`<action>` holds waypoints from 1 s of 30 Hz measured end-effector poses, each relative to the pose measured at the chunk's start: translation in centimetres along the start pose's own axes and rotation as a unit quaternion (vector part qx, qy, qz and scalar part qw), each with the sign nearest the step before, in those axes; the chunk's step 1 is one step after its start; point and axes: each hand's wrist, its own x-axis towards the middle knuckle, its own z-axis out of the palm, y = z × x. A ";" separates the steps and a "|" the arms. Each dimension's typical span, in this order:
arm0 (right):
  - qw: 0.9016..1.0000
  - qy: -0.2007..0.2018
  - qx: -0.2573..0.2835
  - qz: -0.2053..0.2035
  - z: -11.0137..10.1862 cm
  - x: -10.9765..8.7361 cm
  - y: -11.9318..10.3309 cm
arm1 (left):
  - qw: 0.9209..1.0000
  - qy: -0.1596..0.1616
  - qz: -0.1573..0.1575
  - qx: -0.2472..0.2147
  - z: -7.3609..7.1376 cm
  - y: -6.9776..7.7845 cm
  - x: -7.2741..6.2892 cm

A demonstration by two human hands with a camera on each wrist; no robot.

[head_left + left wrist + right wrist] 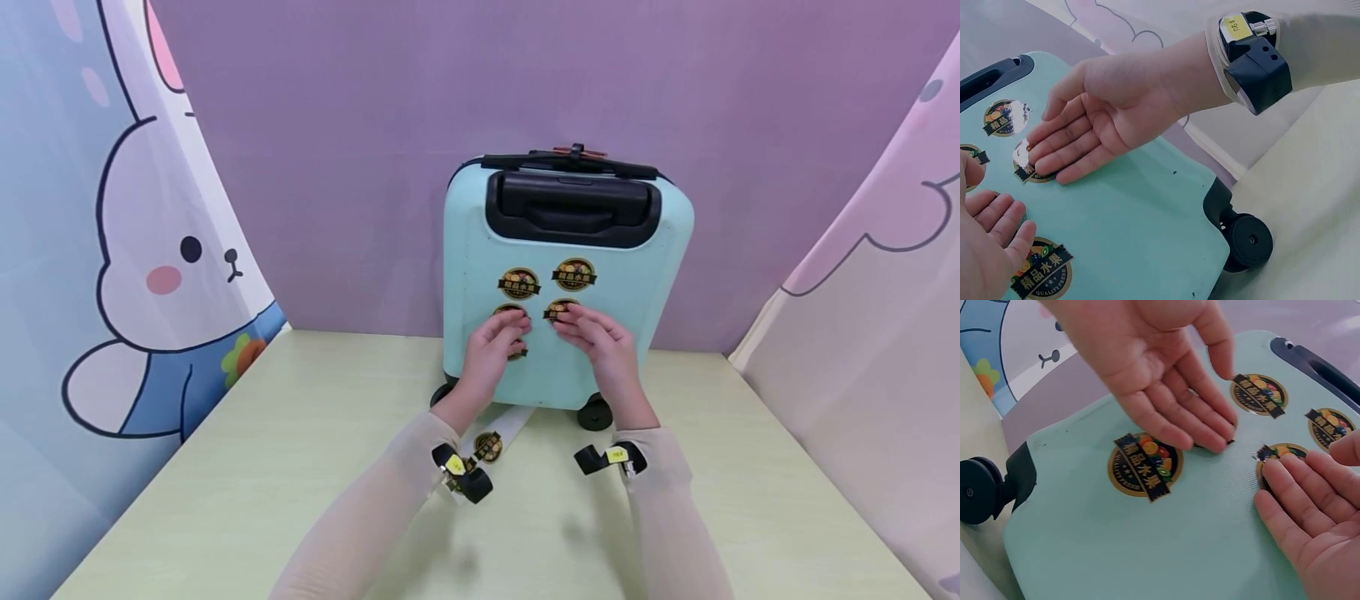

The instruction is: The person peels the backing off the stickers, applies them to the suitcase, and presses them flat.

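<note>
A mint-green suitcase (551, 387) stands upright with several round black-and-gold fruit stickers on its face. My left hand (489, 350) lays its straight fingers over the middle-left sticker (512, 308), hiding most of it. Below that hand the lower-left sticker (1144, 465) shows its fruit print and lettering. With fingers extended, my right hand (603, 342) touches the middle-right sticker (555, 312), partly covering it. Higher up, the top-left sticker (519, 283) and top-right sticker (574, 274) are uncovered. Both palms face inward, toward each other.
On the pale tabletop (750, 500), a white backing strip (516, 423) with more stickers lies partly under my left forearm. The suitcase has a black handle recess (573, 208) and black wheels (595, 413). A purple backdrop (337, 167) hangs behind; printed cloths flank the table.
</note>
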 end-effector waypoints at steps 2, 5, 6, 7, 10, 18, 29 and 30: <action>1.000 0.008 0.003 -0.004 -0.1 0.0 -0.3 | 1.000 0.003 -0.002 -0.001 -0.1 -0.1 0.0; 1.000 0.023 0.007 -0.012 -0.2 -0.1 -0.8 | 1.000 0.006 -0.005 -0.003 -0.2 -0.3 -0.1; 1.000 0.026 0.010 -0.014 -0.2 -0.1 -0.9 | 1.000 0.005 -0.004 -0.001 -0.3 -0.3 -0.2; 0.999 0.031 0.012 -0.016 -0.3 -0.1 -1.0 | 1.000 0.004 -0.003 -0.001 -0.3 -0.3 -0.2; 0.998 0.046 0.018 -0.024 -0.5 -0.3 -1.3 | 1.000 -0.001 -0.005 -0.002 -0.4 -0.2 -0.4; 0.996 0.080 0.025 -0.041 -1.4 -0.5 -2.0 | 1.000 -0.009 -0.012 -0.002 -0.7 0.0 -0.9; 0.996 0.081 -0.014 -0.040 -2.3 -1.1 -1.9 | 1.000 -0.013 -0.015 0.000 -1.4 0.1 -1.6; 0.996 0.080 -0.016 -0.040 -2.3 -1.2 -1.9 | 1.000 -0.012 -0.016 0.001 -1.4 0.1 -1.7</action>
